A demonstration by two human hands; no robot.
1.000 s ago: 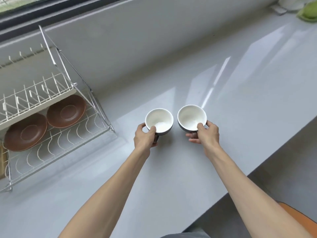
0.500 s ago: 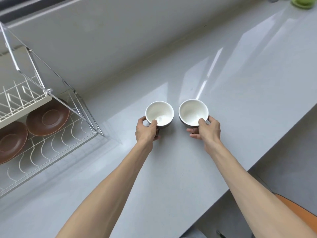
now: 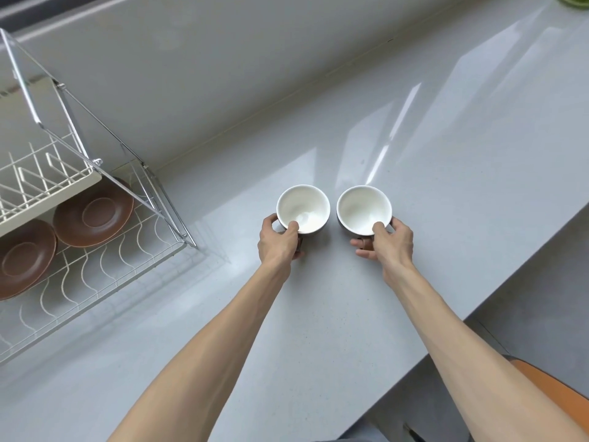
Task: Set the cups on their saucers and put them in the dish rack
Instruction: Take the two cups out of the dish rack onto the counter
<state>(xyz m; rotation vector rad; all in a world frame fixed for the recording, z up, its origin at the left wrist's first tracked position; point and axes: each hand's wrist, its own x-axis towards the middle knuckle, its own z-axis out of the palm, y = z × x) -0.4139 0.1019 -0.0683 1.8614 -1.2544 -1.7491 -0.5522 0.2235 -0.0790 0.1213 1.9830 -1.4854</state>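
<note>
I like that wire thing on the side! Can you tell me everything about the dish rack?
The dish rack looks like shiny metal with white wire grids on two levels, sitting on the grey counter by the wall. Slanted bars brace its end. Two brown saucers lie on its lower level, one overlapping the other. Neither hand touches it.

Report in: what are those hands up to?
Left hand gripping left white-lined dark cup, right hand gripping its twin. Round brown saucers wait in wire rack. Path clear.
</note>
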